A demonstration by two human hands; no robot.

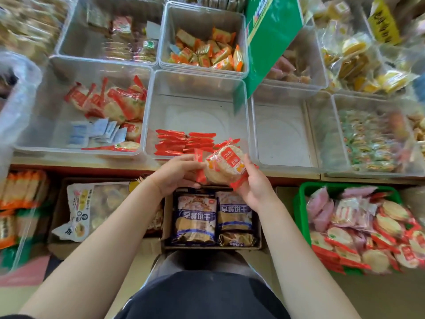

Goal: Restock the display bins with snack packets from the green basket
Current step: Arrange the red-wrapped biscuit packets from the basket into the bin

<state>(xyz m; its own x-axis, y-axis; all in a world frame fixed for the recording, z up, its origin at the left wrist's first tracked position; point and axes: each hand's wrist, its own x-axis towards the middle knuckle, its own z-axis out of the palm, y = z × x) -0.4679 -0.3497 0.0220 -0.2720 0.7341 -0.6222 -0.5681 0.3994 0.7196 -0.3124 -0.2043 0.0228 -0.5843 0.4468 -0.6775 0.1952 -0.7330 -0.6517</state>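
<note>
Both hands hold a small stack of snack packets (224,165) at frame centre, just over the near rim of the middle display bin (197,111). The left hand (176,173) curls its fingers round the stack's left end; the right hand (251,185) grips the right side, thumb on top. The stack's long axis runs lower right to upper left — red crimped ends outward. Behind a row of red packets (184,142) the bin floor lies bare. The green basket (301,210) sits lower right.

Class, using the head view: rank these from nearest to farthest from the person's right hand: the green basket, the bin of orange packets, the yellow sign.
1. Green basket, just right of the right hand, lower right.
2. Bin of orange packets, ahead, upper middle.
3. Yellow sign, far top right corner.
</note>
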